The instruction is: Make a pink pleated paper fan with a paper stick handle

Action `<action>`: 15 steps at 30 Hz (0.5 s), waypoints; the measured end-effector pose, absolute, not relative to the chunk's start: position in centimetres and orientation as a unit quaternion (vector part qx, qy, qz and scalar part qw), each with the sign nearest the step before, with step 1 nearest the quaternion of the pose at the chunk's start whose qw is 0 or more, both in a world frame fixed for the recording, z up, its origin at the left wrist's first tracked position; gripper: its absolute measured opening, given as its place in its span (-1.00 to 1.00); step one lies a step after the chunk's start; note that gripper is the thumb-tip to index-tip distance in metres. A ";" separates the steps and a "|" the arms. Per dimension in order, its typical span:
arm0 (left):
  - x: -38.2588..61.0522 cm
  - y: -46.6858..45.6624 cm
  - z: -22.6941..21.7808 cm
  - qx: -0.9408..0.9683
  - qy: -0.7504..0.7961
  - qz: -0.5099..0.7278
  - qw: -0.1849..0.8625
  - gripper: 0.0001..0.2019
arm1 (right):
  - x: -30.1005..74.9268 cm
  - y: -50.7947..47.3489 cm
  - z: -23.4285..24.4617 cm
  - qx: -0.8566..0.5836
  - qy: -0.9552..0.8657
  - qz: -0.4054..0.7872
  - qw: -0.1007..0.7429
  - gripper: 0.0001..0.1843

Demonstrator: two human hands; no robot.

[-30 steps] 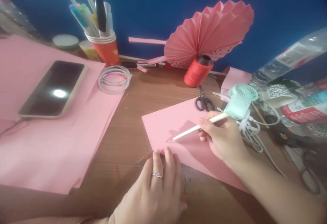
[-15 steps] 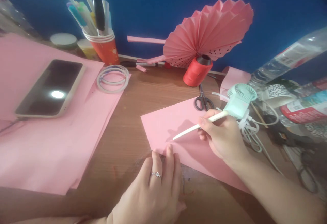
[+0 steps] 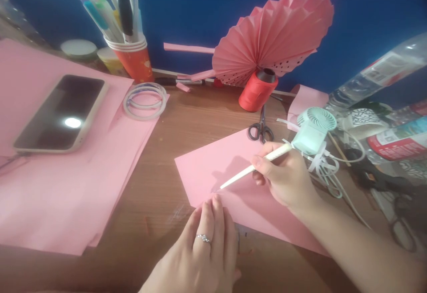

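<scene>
A pink sheet of paper (image 3: 203, 170) lies at a slant on the wooden desk. My right hand (image 3: 283, 175) grips a slim white pen (image 3: 248, 168) between thumb and fingers, its tip low over the paper near the sheet's front edge; whether it touches I cannot tell. My left hand (image 3: 208, 244), with a silver ring, lies flat and stretched out, fingertips resting on the front edge of the paper just before the pen tip. Small black-handled scissors (image 3: 261, 130) lie at the sheet's far edge, beyond my right hand.
Left, a phone (image 3: 62, 112) and clear rings (image 3: 145, 101) lie on larger pink sheets (image 3: 66, 195). Behind stand a red cup of pens (image 3: 133, 61), a red thread spool (image 3: 258, 90) and a pleated pink paper fan (image 3: 267, 39). Right are a mint handheld fan (image 3: 313, 128), cables and bottles (image 3: 396, 139).
The paper has shifted slightly left and toward me, with my left hand on it. My right hand and the pen have moved a little the same way.
</scene>
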State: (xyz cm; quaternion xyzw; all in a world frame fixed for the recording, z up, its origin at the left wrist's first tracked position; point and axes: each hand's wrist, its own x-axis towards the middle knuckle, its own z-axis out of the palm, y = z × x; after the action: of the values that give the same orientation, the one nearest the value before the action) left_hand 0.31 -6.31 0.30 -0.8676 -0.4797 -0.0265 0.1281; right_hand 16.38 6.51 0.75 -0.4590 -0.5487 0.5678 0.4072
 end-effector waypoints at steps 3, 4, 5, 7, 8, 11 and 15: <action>0.4 -6.6 0.2 -0.865 -0.483 -0.019 0.134 -0.45 | 16.4 6.6 0.5 -0.463 -0.539 0.571 0.411 -0.77; 0.4 -6.6 0.2 -0.865 -0.483 -0.019 0.134 -0.45 | 16.4 6.6 0.4 -0.466 -0.537 0.570 0.411 -0.77; 0.4 -6.6 0.2 -0.865 -0.483 -0.021 0.133 -0.45 | 16.5 6.6 0.3 -0.469 -0.535 0.570 0.411 -0.77; 0.4 -6.5 0.2 -0.866 -0.480 -0.030 0.133 -0.47 | 16.5 6.6 0.2 -0.475 -0.531 0.570 0.410 -0.78; 0.3 -6.5 0.2 -0.867 -0.479 -0.035 0.134 -0.48 | 16.6 6.7 0.1 -0.477 -0.529 0.570 0.410 -0.78; 0.3 -6.5 0.2 -0.866 -0.479 -0.038 0.137 -0.48 | 16.7 6.7 0.1 -0.475 -0.527 0.573 0.410 -0.79; 0.3 -6.5 0.2 -0.868 -0.478 -0.023 0.136 -0.46 | 16.8 6.7 0.1 -0.481 -0.537 0.558 0.411 -0.80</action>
State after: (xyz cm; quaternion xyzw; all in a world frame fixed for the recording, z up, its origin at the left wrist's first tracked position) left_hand 0.34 -6.53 0.22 -0.8675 -0.4780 -0.0226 0.1356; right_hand 16.79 6.66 0.13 -0.4807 -0.5368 0.5584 0.4111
